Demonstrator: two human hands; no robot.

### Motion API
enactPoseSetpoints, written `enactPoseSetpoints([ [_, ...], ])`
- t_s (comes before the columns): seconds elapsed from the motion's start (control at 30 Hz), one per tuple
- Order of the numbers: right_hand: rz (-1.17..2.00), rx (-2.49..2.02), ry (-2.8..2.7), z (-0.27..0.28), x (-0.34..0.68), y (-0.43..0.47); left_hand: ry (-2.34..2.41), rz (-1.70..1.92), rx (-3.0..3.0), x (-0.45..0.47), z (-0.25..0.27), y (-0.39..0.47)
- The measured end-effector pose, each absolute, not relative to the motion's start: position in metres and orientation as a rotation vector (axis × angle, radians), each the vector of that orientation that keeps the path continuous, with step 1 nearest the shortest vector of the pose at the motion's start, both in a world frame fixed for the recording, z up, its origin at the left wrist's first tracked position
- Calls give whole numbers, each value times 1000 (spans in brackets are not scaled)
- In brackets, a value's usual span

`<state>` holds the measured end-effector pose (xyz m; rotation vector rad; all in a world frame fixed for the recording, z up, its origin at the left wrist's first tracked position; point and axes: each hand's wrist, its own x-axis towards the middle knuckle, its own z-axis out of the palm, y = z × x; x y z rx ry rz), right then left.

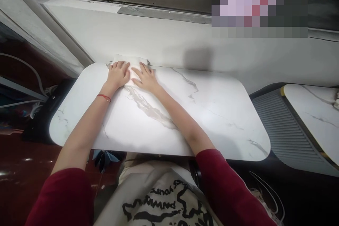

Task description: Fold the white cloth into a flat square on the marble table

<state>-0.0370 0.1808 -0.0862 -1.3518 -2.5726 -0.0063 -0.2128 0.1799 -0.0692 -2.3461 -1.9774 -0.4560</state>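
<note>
A white folded cloth point(131, 58) lies at the far edge of the white marbled tabletop point(212, 113), left of its middle, and reaches to the wall. My left hand point(118, 73) rests on the left part of this cloth, palm down, its fingers laid out towards the wall. Pressed on the right part is my right hand point(145, 78), flat with its fingers spread. Both hands touch the cloth from above, and neither is wrapped round it. The area beneath the palms is hidden.
A pale wall point(164, 39) rises behind the table under a window ledge. To the right stand a grey ribbed panel point(280, 130) and a second marbled tabletop point(315, 107). White cables point(29, 67) hang at the left, above a reddish floor point(29, 169).
</note>
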Motion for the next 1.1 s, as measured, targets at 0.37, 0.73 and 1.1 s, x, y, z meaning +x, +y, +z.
enactPoseSetpoints([
  [0.37,4,-1137,-2721,-76,31,76,-1684,-230,-2659,-191,-27,121],
  [0.73,-59,-1248,-2838,-59,32,-36,-1789,387,-3606,-167,-7,97],
  [1.1,-133,-1381,-2674,-71,34,-37,-1869,310,-3624,-158,-12,92],
])
